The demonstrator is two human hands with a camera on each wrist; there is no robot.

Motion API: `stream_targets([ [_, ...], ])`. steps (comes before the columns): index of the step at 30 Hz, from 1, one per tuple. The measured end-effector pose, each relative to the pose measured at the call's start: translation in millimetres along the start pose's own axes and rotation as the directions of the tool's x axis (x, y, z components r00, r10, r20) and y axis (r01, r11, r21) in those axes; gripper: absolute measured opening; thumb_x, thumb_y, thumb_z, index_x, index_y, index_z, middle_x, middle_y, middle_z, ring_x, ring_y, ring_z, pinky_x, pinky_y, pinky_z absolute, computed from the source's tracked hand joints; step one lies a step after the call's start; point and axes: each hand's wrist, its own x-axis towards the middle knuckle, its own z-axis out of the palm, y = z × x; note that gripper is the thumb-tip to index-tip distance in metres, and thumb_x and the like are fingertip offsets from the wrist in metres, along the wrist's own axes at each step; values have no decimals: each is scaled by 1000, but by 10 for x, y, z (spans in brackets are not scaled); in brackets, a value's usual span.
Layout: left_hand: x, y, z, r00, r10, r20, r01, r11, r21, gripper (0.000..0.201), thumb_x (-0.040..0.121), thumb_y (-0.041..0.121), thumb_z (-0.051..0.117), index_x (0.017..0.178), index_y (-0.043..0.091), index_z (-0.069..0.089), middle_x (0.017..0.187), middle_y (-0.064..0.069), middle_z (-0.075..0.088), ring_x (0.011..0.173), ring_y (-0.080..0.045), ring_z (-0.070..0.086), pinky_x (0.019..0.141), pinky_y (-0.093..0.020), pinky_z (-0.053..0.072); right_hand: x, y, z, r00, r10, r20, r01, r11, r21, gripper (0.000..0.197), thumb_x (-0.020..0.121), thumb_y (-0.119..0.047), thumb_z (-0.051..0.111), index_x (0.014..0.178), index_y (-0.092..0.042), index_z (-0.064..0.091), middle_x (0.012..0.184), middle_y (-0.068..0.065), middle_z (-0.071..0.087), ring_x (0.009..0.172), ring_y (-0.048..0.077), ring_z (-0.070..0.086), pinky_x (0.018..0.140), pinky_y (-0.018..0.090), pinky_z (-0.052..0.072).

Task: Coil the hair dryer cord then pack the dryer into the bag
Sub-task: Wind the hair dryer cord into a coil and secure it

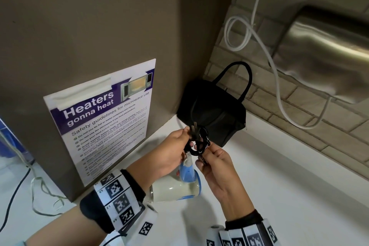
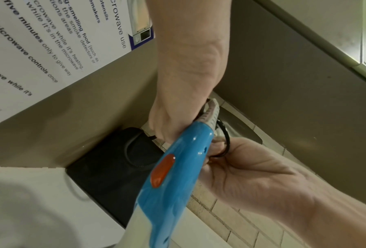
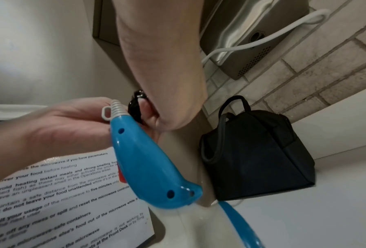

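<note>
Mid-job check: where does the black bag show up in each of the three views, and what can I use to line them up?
Head: bag sits centre, in the corner on the counter, just beyond both hands.
Left wrist: bag lower centre-left, behind the dryer's blue handle.
Right wrist: bag right of centre, below the tiles, right of the handle.
Shared landmark: the microwave poster, left of the bag in every view.

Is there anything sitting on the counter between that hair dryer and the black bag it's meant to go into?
Nothing visible does. The hair dryer lies below both hands, which hold its coiled cord, and the counter up to the black bag looks bare. Whether the bag is open, I cannot tell.
</note>
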Motion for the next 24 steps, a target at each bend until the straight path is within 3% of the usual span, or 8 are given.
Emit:
stream_targets([
  [3, 0, -1, 15, 1000, 18, -26, -16, 998, 53, 30, 100, 34, 41, 106, 13, 62, 80, -3, 55, 87, -21, 48, 78, -29, 41, -9, -12, 3, 992, -117, -44, 114, 992, -61, 30, 93, 7, 42, 107, -11, 62, 75, 1, 69, 62, 8, 58, 62, 22, 45],
  [7, 36, -30, 30, 994, 71, -79, -61, 991, 117, 20, 100, 26, 42, 95, 21, 61, 96, -6, 65, 96, -22, 59, 91, -38, 45, -29, -96, 14, 970, -245, -1, 241, 956, -165, 38, 93, 3, 35, 109, -18, 62, 94, -2, 71, 84, 9, 64, 81, 29, 46],
  [9, 34, -6, 30, 993, 100, -58, -92, 987, 129, 25, 100, 15, 39, 97, 19, 63, 96, -2, 70, 98, -17, 63, 90, -33, 48, -72, -158, 24, 949, -299, 98, 314, 924, -220, 41, 90, -1, 40, 113, -26, 63, 107, 0, 68, 97, 11, 63, 81, 25, 48],
  [12, 14, 19, 21, 994, 107, -4, -105, 982, 158, 27, 99, 16, 39, 110, 14, 64, 103, -8, 73, 102, -23, 67, 94, -39, 50, -102, -178, 65, 900, -374, 225, 436, 765, -473, 37, 92, -11, 56, 122, -33, 59, 118, -7, 65, 108, 7, 60, 87, 22, 51],
  [16, -5, -10, 21, 995, 103, -12, -100, 986, 136, 28, 101, 20, 39, 117, 16, 60, 110, -10, 70, 107, -22, 65, 97, -38, 49, -3, -147, 78, 874, -455, 169, 430, 564, -705, 25, 89, -19, 63, 110, -31, 64, 107, -8, 65, 102, 8, 59, 88, 26, 49],
  [20, 5, -13, 22, 995, 102, -11, -99, 980, 174, 28, 101, 12, 34, 110, 16, 59, 108, -13, 66, 103, -21, 62, 95, -35, 47, 16, -160, 117, 820, -554, 142, 445, 462, -767, 27, 82, -1, 67, 98, -23, 65, 104, -3, 47, 98, 5, 48, 84, 3, 35],
  [22, 2, 1, 16, 992, 129, -10, -124, 970, 210, 26, 100, 12, 35, 103, 18, 61, 103, -11, 66, 101, -22, 62, 95, -36, 48, -6, -193, 134, 787, -594, 163, 473, 413, -778, 29, 80, -1, 68, 95, -26, 64, 101, -10, 47, 100, 12, 48, 84, 5, 37],
  [24, 2, 8, 16, 986, 168, -13, -158, 949, 273, 24, 99, 15, 37, 103, 19, 60, 101, -11, 68, 101, -25, 64, 97, -41, 50, -22, -246, 142, 776, -597, 203, 489, 367, -791, 26, 80, -4, 68, 94, -26, 65, 96, -18, 53, 98, 12, 48, 83, 15, 41],
])
